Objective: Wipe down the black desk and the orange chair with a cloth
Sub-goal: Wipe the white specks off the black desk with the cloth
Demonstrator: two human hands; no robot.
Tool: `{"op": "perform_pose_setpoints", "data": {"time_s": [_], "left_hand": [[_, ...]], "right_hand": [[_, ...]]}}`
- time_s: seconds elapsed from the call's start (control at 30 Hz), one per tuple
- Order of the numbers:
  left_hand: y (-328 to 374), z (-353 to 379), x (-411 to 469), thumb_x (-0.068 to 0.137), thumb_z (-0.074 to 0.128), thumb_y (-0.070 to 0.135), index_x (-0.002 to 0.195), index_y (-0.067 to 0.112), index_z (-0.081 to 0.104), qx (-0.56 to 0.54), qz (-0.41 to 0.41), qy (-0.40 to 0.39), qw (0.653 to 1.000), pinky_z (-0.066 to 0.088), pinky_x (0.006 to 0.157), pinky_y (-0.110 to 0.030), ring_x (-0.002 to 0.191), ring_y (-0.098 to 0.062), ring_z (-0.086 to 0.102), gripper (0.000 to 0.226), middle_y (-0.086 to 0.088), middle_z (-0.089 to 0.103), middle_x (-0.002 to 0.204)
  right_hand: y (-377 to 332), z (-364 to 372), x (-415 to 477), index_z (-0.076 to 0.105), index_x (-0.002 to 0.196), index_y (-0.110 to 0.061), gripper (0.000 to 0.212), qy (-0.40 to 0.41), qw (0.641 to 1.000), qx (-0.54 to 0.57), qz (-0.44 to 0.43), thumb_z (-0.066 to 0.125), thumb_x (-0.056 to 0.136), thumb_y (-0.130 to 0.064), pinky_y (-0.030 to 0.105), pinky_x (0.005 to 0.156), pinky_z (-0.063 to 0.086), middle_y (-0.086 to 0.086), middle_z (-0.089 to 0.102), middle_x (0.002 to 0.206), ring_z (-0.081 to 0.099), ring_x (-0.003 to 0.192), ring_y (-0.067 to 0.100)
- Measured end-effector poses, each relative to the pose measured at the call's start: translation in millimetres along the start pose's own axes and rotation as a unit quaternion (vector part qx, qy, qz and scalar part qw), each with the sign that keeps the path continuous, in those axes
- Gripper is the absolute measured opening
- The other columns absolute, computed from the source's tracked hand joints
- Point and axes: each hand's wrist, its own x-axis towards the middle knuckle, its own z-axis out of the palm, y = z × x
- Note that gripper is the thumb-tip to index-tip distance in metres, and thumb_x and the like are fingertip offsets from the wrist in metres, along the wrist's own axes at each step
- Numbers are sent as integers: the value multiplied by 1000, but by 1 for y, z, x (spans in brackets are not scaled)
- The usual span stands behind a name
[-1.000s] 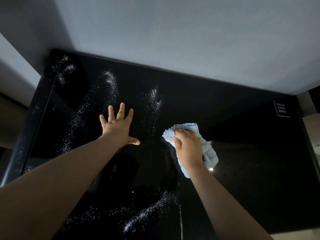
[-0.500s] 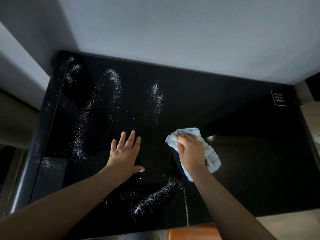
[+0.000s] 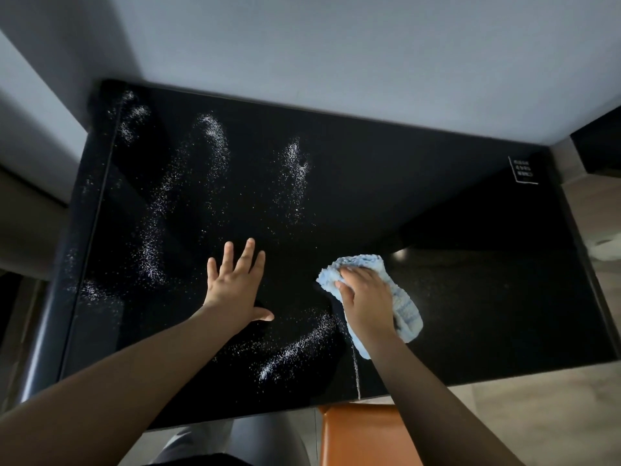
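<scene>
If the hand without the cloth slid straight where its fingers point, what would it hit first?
Likely the patch of white powder just ahead on the black desk. The left hand lies flat, fingers aimed at it; beyond that, only bare desk and then the wall, as far as I can tell.

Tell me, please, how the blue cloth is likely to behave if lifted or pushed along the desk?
The blue cloth lies bunched and creased under the right hand, so it would probably droop limply if lifted. Its fluffy pile suggests it is light. Pushed over the glossy black desk, it should slide easily, likely gathering the white specks.
</scene>
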Motion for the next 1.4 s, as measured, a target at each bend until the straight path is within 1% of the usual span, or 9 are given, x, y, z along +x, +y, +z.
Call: {"op": "perform_pose_setpoints", "data": {"time_s": [0.27,0.47,0.63,1.0,1.2,1.33,1.4], "left_hand": [[1,-2,2,70,69,65,152,20,-12,5,-1,-9,1000,1,117,-59,144,-39,-21,123,-5,-28,157],[0,3,8,68,67,70,152,22,-12,28,0,-3,1000,4,116,-60,144,-40,-19,125,-5,-28,157],[-2,4,13,65,65,73,152,23,-13,44,7,1,999,7,115,-62,144,-40,-18,127,-5,-28,157],[-5,5,15,62,66,75,152,23,-12,40,19,6,999,7,113,-64,144,-40,-17,129,-5,-25,158],[-6,4,13,63,66,74,152,24,-11,36,22,8,999,7,113,-64,145,-39,-17,128,-4,-24,158],[-5,5,13,62,66,76,152,24,-9,41,23,16,999,8,113,-64,145,-40,-15,129,-4,-22,159],[-5,5,13,61,65,76,152,24,-10,49,20,17,998,9,113,-63,145,-40,-14,129,-4,-22,159]], "right_hand": [[3,6,-31,56,128,-25,34,-5,999,5,33,45,97,-32,39,104,36,-12,58,128,43,125,8],[3,8,-58,57,128,-24,33,-11,999,-1,51,46,97,-29,37,103,37,-9,57,131,44,126,10],[1,12,-91,60,125,-20,31,4,997,14,72,49,95,-24,41,99,40,-5,61,127,48,123,14],[-3,17,-152,63,120,-17,29,12,994,23,107,51,94,-20,37,98,43,-1,65,120,53,116,15],[-8,15,-180,62,122,-17,30,-3,992,29,125,50,95,-19,36,97,43,-1,64,121,53,116,14],[-7,15,-197,61,121,-18,29,-22,991,21,128,47,96,-22,37,96,43,-1,64,119,54,113,13],[-5,15,-205,62,119,-19,28,-27,991,22,130,46,96,-22,38,94,44,-1,65,115,56,109,15]]}}
